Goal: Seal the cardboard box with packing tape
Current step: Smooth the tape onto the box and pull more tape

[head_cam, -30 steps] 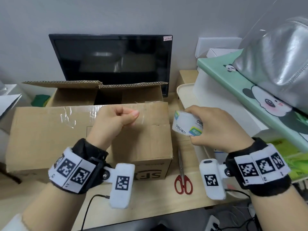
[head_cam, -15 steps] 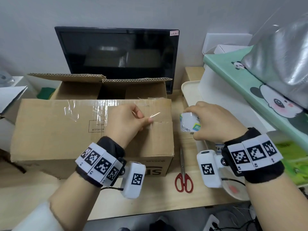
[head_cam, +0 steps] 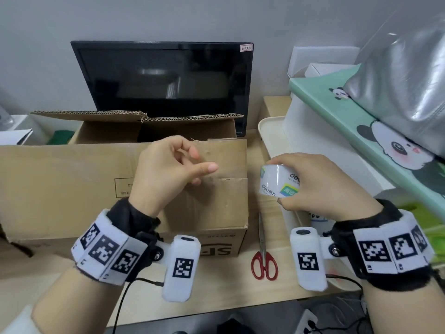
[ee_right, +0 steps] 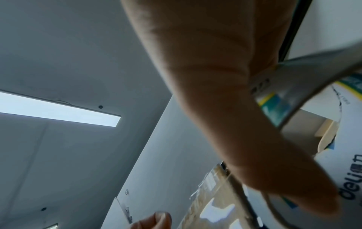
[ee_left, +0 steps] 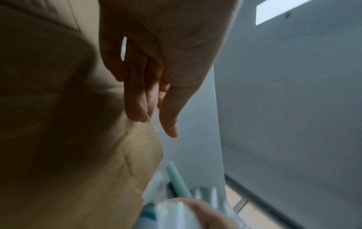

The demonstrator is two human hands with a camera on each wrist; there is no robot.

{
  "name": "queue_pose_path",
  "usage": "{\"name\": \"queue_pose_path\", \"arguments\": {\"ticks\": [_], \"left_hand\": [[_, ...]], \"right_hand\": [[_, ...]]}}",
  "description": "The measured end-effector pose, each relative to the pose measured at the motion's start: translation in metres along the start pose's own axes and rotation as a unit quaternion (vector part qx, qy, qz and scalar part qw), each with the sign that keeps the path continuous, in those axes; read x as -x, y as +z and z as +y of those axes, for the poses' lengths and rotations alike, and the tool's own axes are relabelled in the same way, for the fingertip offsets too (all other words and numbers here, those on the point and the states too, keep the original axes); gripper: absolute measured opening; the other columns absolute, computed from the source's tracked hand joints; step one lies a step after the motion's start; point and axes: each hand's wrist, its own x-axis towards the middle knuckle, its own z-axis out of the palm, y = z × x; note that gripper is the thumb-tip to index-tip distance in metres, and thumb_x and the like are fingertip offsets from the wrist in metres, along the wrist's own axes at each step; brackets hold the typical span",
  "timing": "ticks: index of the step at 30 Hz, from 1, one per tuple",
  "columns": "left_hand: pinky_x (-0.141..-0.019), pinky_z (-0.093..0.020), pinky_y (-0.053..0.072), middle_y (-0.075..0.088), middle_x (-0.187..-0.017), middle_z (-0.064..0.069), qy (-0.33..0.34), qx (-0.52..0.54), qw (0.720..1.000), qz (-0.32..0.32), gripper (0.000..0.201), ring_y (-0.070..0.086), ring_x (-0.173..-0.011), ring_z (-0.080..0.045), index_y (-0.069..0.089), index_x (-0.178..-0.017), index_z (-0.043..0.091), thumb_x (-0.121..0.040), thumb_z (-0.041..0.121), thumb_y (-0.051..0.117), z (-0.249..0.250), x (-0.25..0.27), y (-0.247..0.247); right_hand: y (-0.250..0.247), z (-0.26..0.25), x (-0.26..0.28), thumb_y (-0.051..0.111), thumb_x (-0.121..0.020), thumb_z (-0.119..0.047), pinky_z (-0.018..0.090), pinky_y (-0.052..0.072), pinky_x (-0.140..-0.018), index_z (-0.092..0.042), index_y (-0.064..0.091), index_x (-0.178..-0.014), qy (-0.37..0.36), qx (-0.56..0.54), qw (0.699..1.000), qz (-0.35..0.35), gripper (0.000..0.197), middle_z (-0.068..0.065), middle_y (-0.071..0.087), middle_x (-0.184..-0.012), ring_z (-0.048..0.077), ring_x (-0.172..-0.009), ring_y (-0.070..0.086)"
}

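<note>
Left hand [head_cam: 168, 172] let go of the tape end, fingers now loose, empty, over box [head_cam: 72, 184] at 9 o'clock. Right grip [head_cam: 320, 184] clamped roll [head_cam: 279, 180] at 3 o'clock; seam likely untaped.

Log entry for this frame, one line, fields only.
left hand: above cardboard box, holds nothing visible | right hand: grips tape roll beside box | scissors: on desk, untouched
</note>
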Motion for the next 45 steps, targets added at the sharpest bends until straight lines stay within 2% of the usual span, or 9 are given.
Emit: {"name": "queue_pose_path", "arguments": {"ticks": [4,13,19,23,27,32,37,41,45], "left_hand": [[-0.053,-0.019,0.052,0.068,-0.054,0.002,-0.015,-0.054,0.998,0.014,0.034,0.065,-0.049,-0.005,0.055,-0.068,0.015,-0.059,0.029,0.085,-0.019,0.006,0.010],[-0.051,-0.015,0.049,0.067,-0.054,0.000,-0.042,-0.039,0.998,0.029,0.034,0.064,-0.048,-0.005,0.055,-0.069,0.014,-0.061,0.029,0.084,-0.028,0.005,0.011],[-0.070,-0.044,0.056,0.070,-0.064,-0.010,-0.069,-0.017,0.997,0.016,0.028,0.068,-0.064,-0.025,0.060,-0.071,0.017,-0.064,0.032,0.082,-0.042,0.007,0.013],[-0.064,-0.027,0.049,0.069,-0.063,0.001,-0.039,-0.032,0.995,0.080,0.023,0.066,-0.062,-0.012,0.061,-0.076,0.023,-0.067,0.030,0.081,-0.039,0.005,0.014],[-0.062,-0.025,0.047,0.064,-0.061,0.010,-0.028,-0.121,0.986,0.113,0.026,0.062,-0.063,-0.007,0.061,-0.075,0.025,-0.065,0.038,0.081,-0.036,0.003,0.014],[-0.066,-0.027,0.049,0.064,-0.064,0.012,-0.021,-0.187,0.978,0.090,0.026,0.062,-0.068,-0.008,0.065,-0.084,0.025,-0.067,0.040,0.079,-0.033,0.005,0.012],[-0.072,-0.018,0.048,0.070,-0.057,0.004,-0.105,0.061,0.991,0.047,0.043,0.065,-0.058,0.000,0.067,-0.109,0.017,-0.068,0.022,0.080,-0.036,0.001,0.001],[-0.055,-0.008,0.042,0.068,-0.054,0.008,-0.101,0.079,0.992,0.020,0.014,0.055,-0.046,0.003,0.072,-0.091,0.019,-0.078,0.025,0.071,-0.036,-0.005,0.000],[-0.068,-0.028,0.045,0.065,-0.064,-0.010,-0.134,0.018,0.990,-0.044,0.040,0.054,-0.058,-0.012,0.073,-0.077,0.003,-0.083,0.041,0.062,-0.044,-0.016,0.007]], "right_hand": [[0.005,-0.002,0.002,0.072,-0.061,-0.019,0.030,0.047,-0.079,-0.033,0.057,-0.116,0.008,0.004,1.000,-0.015,0.059,-0.008,0.061,-0.104,0.014,-0.092,0.056],[-0.001,-0.013,0.010,0.070,-0.059,-0.020,0.030,0.047,-0.075,-0.035,0.058,-0.113,0.015,0.013,1.000,-0.012,0.057,-0.010,0.061,-0.099,0.012,-0.088,0.055],[-0.003,-0.022,0.011,0.071,-0.061,-0.018,0.025,0.044,-0.071,-0.034,0.057,-0.117,0.006,0.030,0.999,-0.023,0.060,-0.009,0.062,-0.103,0.011,-0.086,0.053],[-0.004,-0.020,0.005,0.070,-0.061,-0.019,0.030,0.046,-0.078,-0.033,0.055,-0.121,0.015,0.054,0.998,0.007,0.062,-0.006,0.062,-0.111,0.016,-0.096,0.055],[0.000,-0.022,-0.007,0.070,-0.063,-0.021,0.030,0.045,-0.076,-0.030,0.055,-0.120,0.014,0.079,0.997,0.008,0.061,-0.004,0.062,-0.112,0.019,-0.098,0.055],[0.000,-0.023,-0.011,0.071,-0.063,-0.021,0.026,0.037,-0.071,-0.030,0.054,-0.121,-0.004,0.099,0.995,0.004,0.061,-0.005,0.062,-0.112,0.018,-0.098,0.055],[-0.010,-0.028,-0.003,0.071,-0.063,-0.017,0.029,0.037,-0.079,-0.028,0.056,-0.121,-0.032,0.104,0.993,0.050,0.060,-0.004,0.063,-0.112,0.020,-0.102,0.055],[-0.016,-0.029,-0.002,0.071,-0.060,-0.013,0.028,0.024,-0.073,-0.027,0.058,-0.119,-0.052,0.127,0.987,0.080,0.061,-0.004,0.064,-0.103,0.023,-0.098,0.056],[-0.012,-0.031,-0.006,0.073,-0.061,-0.014,0.027,0.022,-0.072,-0.027,0.059,-0.118,-0.069,0.143,0.984,0.075,0.060,-0.005,0.065,-0.103,0.024,-0.099,0.056]]}}
